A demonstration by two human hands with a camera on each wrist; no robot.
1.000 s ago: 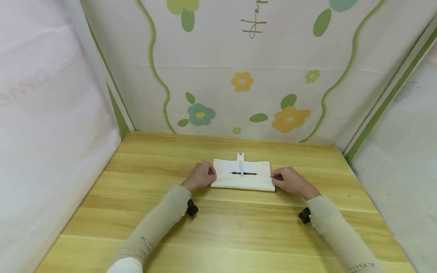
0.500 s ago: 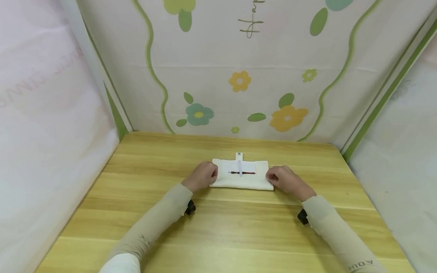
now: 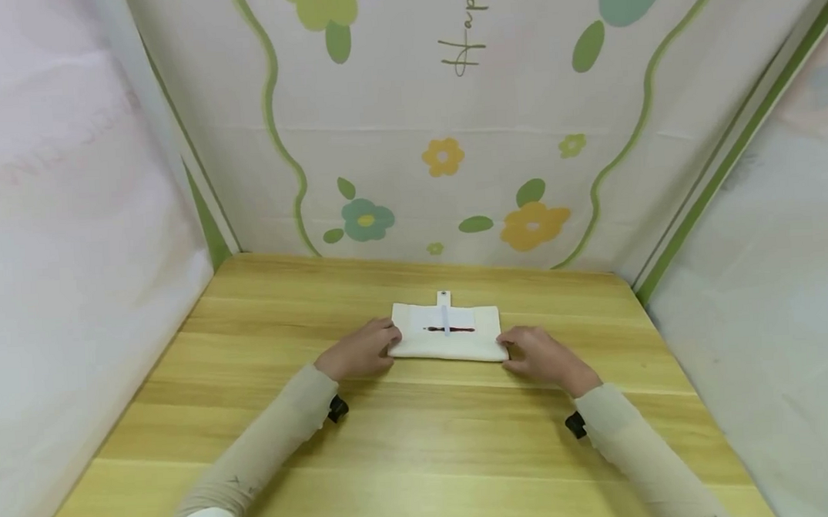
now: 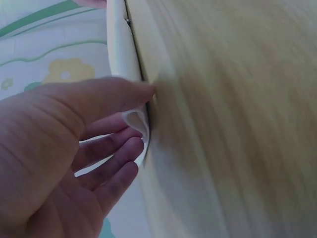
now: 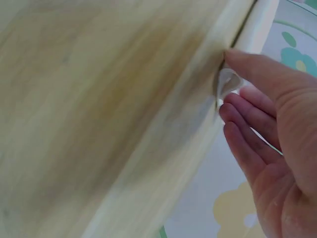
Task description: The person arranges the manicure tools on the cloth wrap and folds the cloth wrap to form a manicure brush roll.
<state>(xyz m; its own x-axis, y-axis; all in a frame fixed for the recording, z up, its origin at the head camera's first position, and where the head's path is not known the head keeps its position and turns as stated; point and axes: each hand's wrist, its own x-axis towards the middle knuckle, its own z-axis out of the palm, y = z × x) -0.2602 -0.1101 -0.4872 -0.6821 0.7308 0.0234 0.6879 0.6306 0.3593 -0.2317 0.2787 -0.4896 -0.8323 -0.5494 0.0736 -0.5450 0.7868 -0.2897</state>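
A cream fabric roll-up pouch (image 3: 483,340) lies flat on the wooden table, its front edge rolled over. On its top show a white panel, a dark red brush (image 3: 462,330) and a pale strip (image 3: 446,319) crossing it; a snap tab (image 3: 443,297) sticks out at the back. My left hand (image 3: 362,349) grips the left end of the rolled edge, thumb at the front and fingers behind, as the left wrist view shows. At the right end my right hand (image 3: 546,357) holds the same fold (image 5: 229,82) between thumb and fingers.
The wooden table (image 3: 422,443) stretches in front of the pouch and to both sides. A white curtain with flower prints (image 3: 381,136) hangs behind the table, and pale sheets (image 3: 74,265) enclose it left and right.
Both hands have shifted their hold from the pouch's sides to its front corners, thumbs now at the front edge. The whole head view has drifted slightly left; the pouch keeps its shape.
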